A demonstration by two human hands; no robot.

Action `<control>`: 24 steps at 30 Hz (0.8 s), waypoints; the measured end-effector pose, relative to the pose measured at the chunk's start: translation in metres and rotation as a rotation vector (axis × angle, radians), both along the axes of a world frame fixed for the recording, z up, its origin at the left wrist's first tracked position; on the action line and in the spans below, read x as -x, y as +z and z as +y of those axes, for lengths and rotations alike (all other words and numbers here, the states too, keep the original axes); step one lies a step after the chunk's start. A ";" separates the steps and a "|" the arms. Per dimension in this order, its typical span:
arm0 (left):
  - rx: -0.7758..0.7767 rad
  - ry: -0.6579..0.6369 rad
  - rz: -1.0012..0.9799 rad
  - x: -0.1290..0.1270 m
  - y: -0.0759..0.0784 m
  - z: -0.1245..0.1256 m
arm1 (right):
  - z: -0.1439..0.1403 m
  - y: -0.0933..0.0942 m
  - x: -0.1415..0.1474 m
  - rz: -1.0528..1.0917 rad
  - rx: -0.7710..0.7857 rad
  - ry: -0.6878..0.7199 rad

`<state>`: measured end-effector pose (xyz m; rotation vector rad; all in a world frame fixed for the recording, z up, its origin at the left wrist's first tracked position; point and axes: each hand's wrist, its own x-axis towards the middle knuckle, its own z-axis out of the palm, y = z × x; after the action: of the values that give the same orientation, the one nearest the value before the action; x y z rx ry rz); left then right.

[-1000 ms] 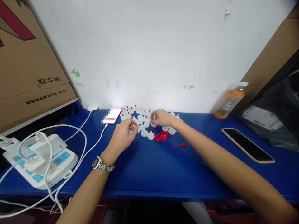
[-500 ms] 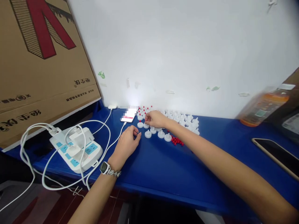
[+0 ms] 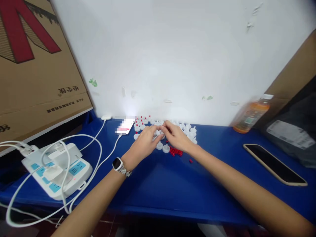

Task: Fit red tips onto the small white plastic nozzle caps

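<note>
A white power strip (image 3: 58,168) with plugged-in cables lies nearest, at the left edge of the blue table (image 3: 158,184); a dark phone (image 3: 274,163) lies at the right. Farther in, the left hand (image 3: 144,144), a watch at its wrist, and the right hand (image 3: 175,136) meet fingertip to fingertip over the white caps (image 3: 161,146); whether either pinches one I cannot tell. Red plugs (image 3: 175,151) lie just beside them. An orange bottle (image 3: 249,113) stands by the wall.
</note>
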<state>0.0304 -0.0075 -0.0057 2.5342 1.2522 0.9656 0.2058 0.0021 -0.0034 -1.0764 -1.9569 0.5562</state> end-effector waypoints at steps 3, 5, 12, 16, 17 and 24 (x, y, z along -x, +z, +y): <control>-0.090 -0.127 0.063 -0.019 0.003 0.000 | -0.009 -0.008 -0.018 -0.019 -0.038 -0.071; -0.168 -0.162 0.127 -0.026 0.004 -0.001 | -0.007 -0.009 -0.031 0.023 -0.005 -0.135; -0.122 -0.104 -0.012 -0.006 -0.009 0.002 | 0.002 -0.006 -0.065 -0.017 0.087 -0.270; 0.026 -0.110 -0.091 -0.007 -0.020 0.003 | -0.009 -0.009 -0.060 -0.281 0.078 -0.106; 0.040 -0.114 -0.102 -0.009 -0.021 0.003 | -0.010 -0.008 -0.059 -0.292 0.072 -0.107; 0.086 -0.102 -0.101 -0.012 -0.020 -0.001 | -0.039 -0.001 -0.083 -0.319 0.023 -0.307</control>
<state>0.0428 -0.0084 -0.0258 2.4261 1.1004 0.9817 0.2891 -0.0371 -0.0040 -1.5218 -1.9987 0.2507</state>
